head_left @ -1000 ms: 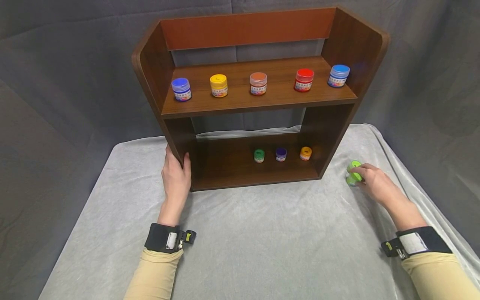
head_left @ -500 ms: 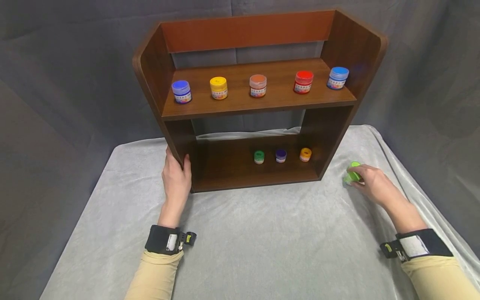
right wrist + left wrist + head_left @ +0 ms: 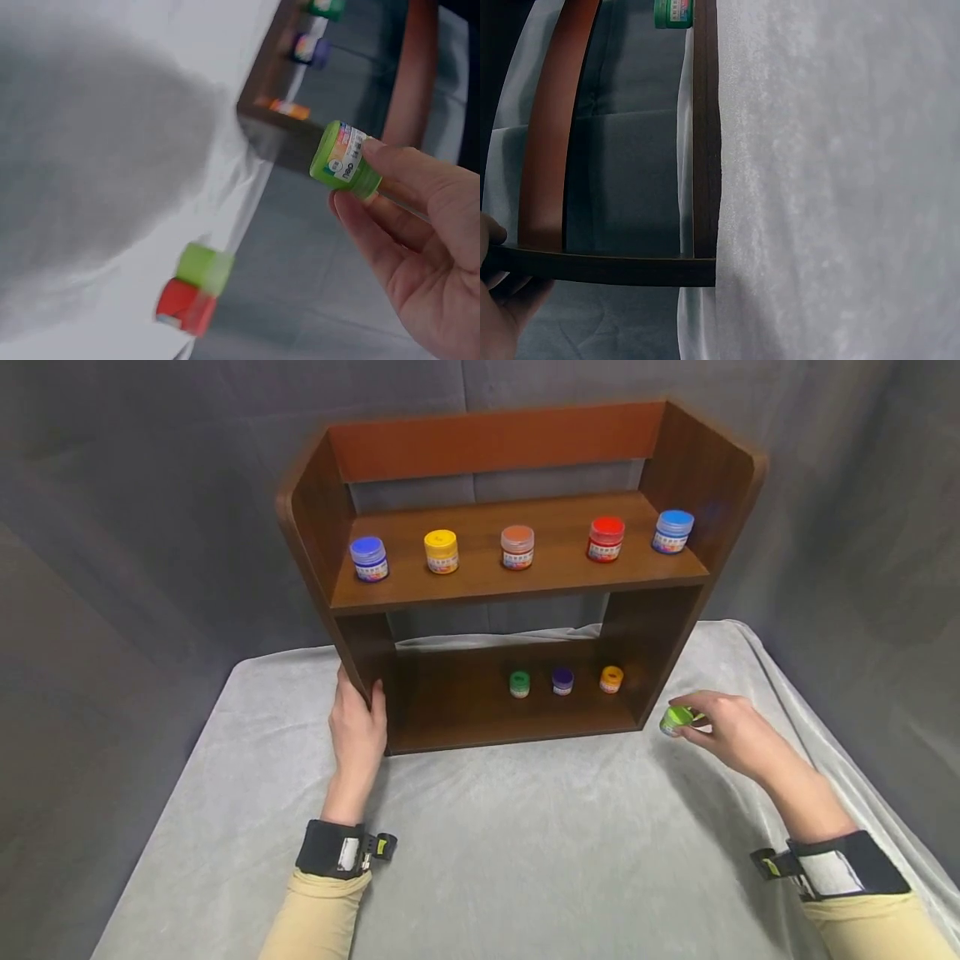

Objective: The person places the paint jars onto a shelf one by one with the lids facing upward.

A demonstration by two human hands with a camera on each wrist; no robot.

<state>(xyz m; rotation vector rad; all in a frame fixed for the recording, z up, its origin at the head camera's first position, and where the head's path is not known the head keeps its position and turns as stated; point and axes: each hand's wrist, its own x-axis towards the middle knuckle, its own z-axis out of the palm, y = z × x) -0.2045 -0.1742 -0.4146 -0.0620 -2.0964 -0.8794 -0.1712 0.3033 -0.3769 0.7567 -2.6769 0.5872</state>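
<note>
My right hand [image 3: 738, 739] pinches a light green paint jar [image 3: 675, 720] by its lid between thumb and fingers, close to the right foot of a dark brown wooden shelf [image 3: 510, 597]. The right wrist view shows the held jar [image 3: 343, 154] with its printed label. My left hand [image 3: 356, 725] grips the lower edge of the shelf's left side panel, thumb on the inner face and the other fingers mostly hidden outside. On the lower board stand green [image 3: 519, 684], purple [image 3: 562, 682] and orange [image 3: 611, 679] paint jars.
The upper board carries several jars: blue-violet [image 3: 369, 559], yellow [image 3: 442, 552], brown [image 3: 517, 547], red [image 3: 606, 539] and light blue [image 3: 672, 532]. Another light green jar [image 3: 202, 266] and a red jar [image 3: 184, 306] stand together on the grey cloth [image 3: 525, 843].
My right hand has lifted the light green jar from its spot on the cloth and moved it left to the shelf's right side. My left hand keeps its grip on the side panel.
</note>
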